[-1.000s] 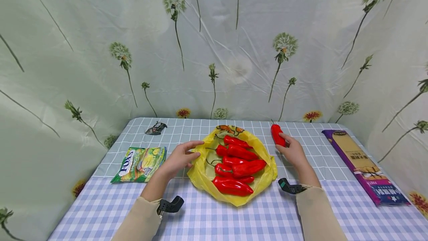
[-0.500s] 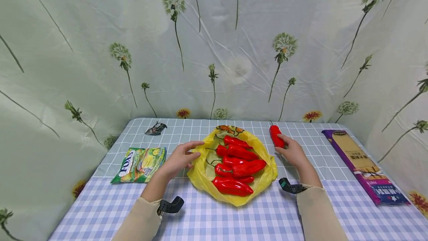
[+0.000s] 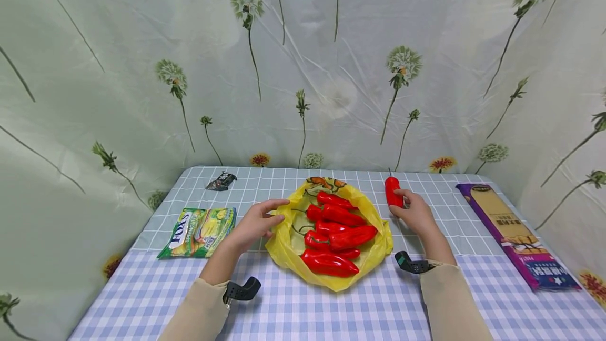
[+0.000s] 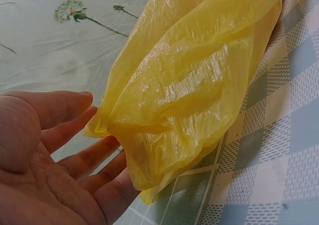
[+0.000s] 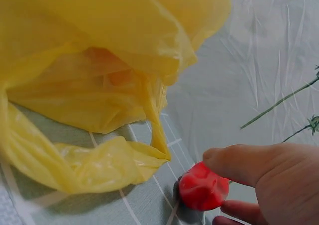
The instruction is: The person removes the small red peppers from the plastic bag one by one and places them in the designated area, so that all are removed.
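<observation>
Head view: centre of frame, one yellow bag (image 3: 284, 246) spread on the checked table (image 3: 303, 304), six red peppers (image 3: 338, 237) countable inside. Right of the bag, a seventh, single pepper (image 3: 393, 192) gripped by the right hand (image 3: 416, 214). Left hand (image 3: 255, 223) resting at the bag's left edge, fingers relaxed and straight. Left of frame, one green sweets packet (image 3: 199, 231) and one small dark wrapper (image 3: 220, 181); far right, one long purple box (image 3: 516, 236).

Left wrist view: lower left, open palm touching crumpled yellow plastic.

Right wrist view: lower right, thumb and fingers pinching the pepper's red end, just beside the bag.
</observation>
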